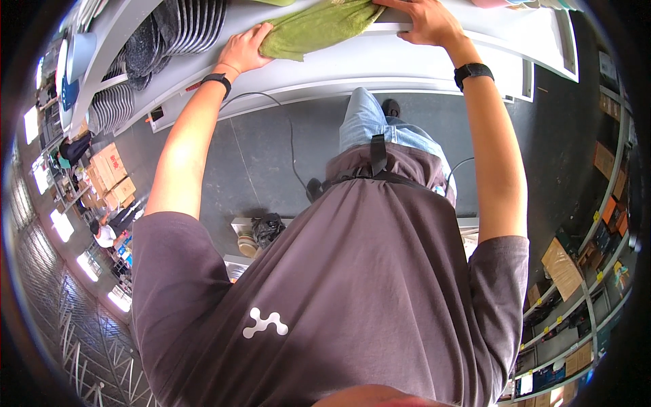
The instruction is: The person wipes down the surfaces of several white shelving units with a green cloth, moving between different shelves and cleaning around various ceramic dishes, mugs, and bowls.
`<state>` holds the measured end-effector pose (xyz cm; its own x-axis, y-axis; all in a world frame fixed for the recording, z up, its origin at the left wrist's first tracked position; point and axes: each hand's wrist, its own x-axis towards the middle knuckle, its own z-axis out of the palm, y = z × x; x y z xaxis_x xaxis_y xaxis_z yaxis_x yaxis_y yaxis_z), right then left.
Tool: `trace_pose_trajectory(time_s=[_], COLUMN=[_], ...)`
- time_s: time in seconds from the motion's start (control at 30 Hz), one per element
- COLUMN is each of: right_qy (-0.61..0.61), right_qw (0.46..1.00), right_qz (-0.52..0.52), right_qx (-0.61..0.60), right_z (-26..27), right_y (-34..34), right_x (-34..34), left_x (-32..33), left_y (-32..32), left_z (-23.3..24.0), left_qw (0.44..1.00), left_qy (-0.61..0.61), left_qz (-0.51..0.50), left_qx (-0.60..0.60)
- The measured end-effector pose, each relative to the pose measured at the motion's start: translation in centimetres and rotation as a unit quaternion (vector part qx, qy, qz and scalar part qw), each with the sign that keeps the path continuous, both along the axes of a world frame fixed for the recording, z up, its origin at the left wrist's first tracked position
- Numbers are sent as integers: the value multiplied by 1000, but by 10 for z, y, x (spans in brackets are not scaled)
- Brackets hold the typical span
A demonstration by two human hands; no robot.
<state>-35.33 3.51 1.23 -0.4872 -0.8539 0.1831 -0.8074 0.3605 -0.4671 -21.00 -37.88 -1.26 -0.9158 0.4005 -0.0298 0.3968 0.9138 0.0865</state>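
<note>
A green cloth (pixel 323 28) lies bunched and stretched along a white shelf (pixel 346 68) at the top of the view. My left hand (pixel 247 49) grips its left end, the thumb resting on top of the fabric. At the other end, my right hand (pixel 431 21) has a finger extended onto the cloth, while its thumb points toward the shelf's front edge. The top edge of the picture cuts off part of the right fingers, so their hold is unclear. Dark speckled dishes (pixel 196 28) stand in a row left of my left hand.
More stacked dishes (pixel 112 108) sit at far left, by a light blue bowl (pixel 81 53). A black cable (pixel 292 142) trails over the grey floor. Cardboard boxes (pixel 109 173) and people are off to the left. Behind me are a black plastic bag (pixel 268 229) and storage racks (pixel 587 305).
</note>
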Motion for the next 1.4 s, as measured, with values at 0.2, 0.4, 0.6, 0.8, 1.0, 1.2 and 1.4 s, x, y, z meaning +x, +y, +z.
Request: trace_pose_trajectory(time_s=[0.2, 0.4, 0.6, 0.8, 1.0, 1.2, 1.4], right_qy=[14, 2, -2, 9, 3, 7, 25], right_qw=[1000, 1000, 1000, 1000, 1000, 1000, 1000], right_qz=[7, -4, -2, 5, 6, 0, 9], right_qx=[-7, 2, 1, -6, -21, 6, -14], right_z=[-1, 2, 0, 0, -1, -2, -4], right_y=[1, 0, 1, 1, 1, 1, 1], right_x=[0, 1, -1, -2, 0, -1, -2], left_x=[0, 0, 0, 1, 1, 0, 0], left_y=[3, 3, 2, 2, 1, 0, 2], left_z=[4, 3, 2, 1, 1, 0, 2], left_qw=[1000, 1000, 1000, 1000, 1000, 1000, 1000], left_qy=[-6, 2, -7, -4, -2, 6, -1], left_qz=[8, 4, 11, 12, 8, 3, 8], left_qx=[-4, 4, 2, -10, -14, -10, -12])
